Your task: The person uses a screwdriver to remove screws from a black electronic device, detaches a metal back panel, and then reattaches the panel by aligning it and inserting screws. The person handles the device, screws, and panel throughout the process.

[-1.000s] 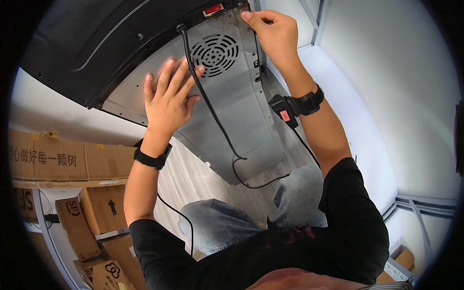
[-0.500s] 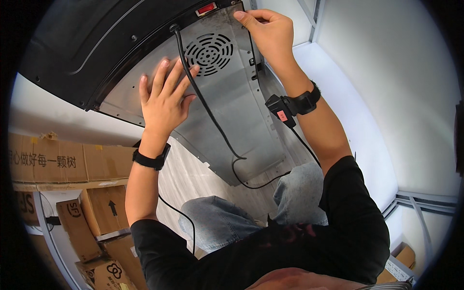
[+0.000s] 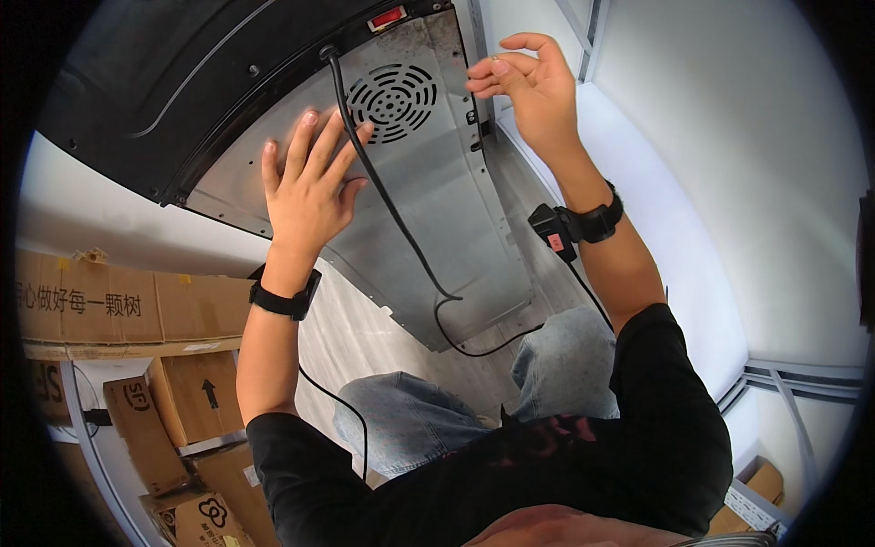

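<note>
My left hand lies flat with spread fingers on the grey metal back panel of a large black appliance. Its fingertips reach the black power cord and the edge of the round slotted vent. Off the panel's right edge, my right hand is raised with its thumb against a finger. A tiny speck shows at that pinch, too small to name. A red rocker switch sits near the panel's top. Both wrists wear black straps, the right one with a small black box.
Cardboard boxes are stacked on a metal rack at the left. A white wall stands close on the right, with metal framing at its lower end. The cord trails over the wood-look floor beside my knees.
My right hand has left the panel's top right corner and moved right and slightly down, away from the metal. My left hand stays in place on the panel.
</note>
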`<move>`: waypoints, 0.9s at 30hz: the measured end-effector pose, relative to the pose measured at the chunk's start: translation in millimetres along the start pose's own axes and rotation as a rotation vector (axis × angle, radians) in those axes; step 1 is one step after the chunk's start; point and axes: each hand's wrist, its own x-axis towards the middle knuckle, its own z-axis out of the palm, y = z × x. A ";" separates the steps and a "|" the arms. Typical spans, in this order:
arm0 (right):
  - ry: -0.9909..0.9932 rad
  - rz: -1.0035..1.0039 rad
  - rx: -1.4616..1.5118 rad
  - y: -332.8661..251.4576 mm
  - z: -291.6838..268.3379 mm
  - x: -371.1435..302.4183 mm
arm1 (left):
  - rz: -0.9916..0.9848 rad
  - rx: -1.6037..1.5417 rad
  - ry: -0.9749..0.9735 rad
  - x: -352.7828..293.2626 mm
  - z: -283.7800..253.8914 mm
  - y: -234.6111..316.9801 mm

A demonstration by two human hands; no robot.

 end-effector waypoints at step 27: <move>0.292 -0.453 -0.550 25.4 37.8 10.5 | 0.002 -0.017 0.006 0.4 -1.9 -1.8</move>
